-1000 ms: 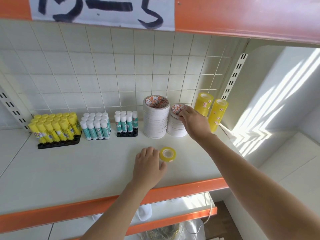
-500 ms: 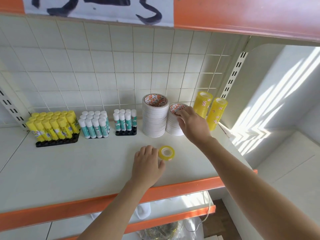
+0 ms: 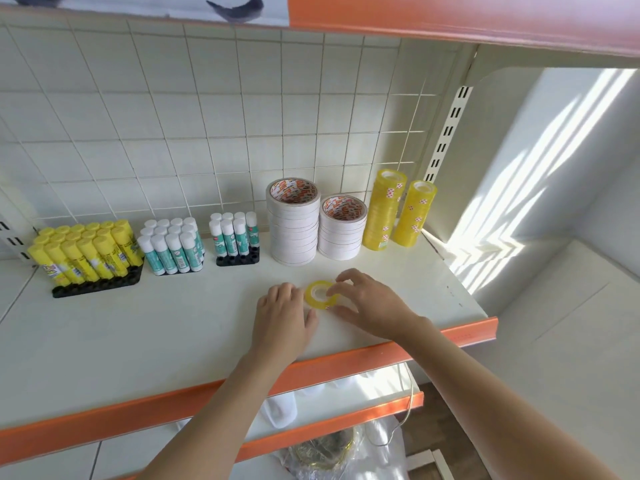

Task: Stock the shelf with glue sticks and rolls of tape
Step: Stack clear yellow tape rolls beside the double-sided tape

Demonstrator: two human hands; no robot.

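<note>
Yellow tape roll (image 3: 320, 294): lies flat near the shelf (image 3: 138, 341) front.
Right hand (image 3: 372, 304): fingers curled round the roll.
Left hand (image 3: 282, 315): flat, fingers straight, touching the roll's left edge.
Far row: yellow glue sticks (image 3: 85, 252), teal glue sticks (image 3: 173, 251), white tape stacks (image 3: 292, 221), yellow tape stacks (image 3: 386, 211).

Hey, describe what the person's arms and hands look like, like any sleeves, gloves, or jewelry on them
Both forearms are bare as far as the picture shows: no sleeve reaches into view. The left hand and the right hand wear no gloves. No watch, bracelet or ring shows on either wrist or on the fingers that can be seen. The nails look short and unpainted.
</note>
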